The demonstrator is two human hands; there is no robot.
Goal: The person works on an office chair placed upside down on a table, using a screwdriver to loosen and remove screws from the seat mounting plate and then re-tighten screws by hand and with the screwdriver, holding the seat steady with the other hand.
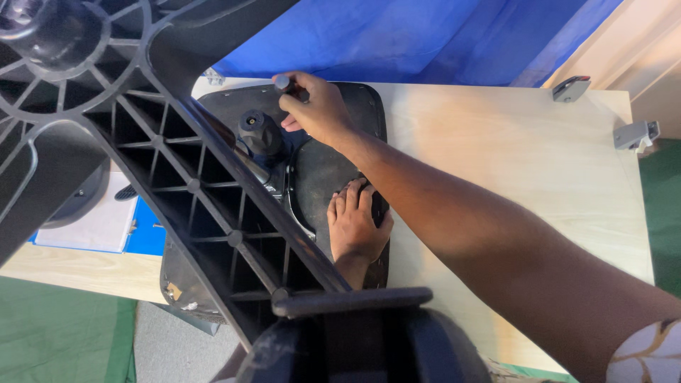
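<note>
An upturned black office chair lies on a pale wooden panel point(511, 149). Its ribbed star base point(191, 184) fills the left and front of the view, with a caster point(355, 347) close to the camera. My right hand point(316, 106) is closed around a small grey-tipped tool or knob at the far edge of the chair's seat underside point(326, 170). My left hand point(355, 223) rests flat, fingers together, on the seat's black mechanism plate. A black adjustment knob point(261, 133) stands just left of my right hand.
Blue cloth point(397, 35) covers the area behind the panel. Two grey metal brackets point(571, 89) point(636, 135) sit at the panel's far right corner. A white and blue box point(106, 227) lies at left, and green flooring point(64, 333) shows below.
</note>
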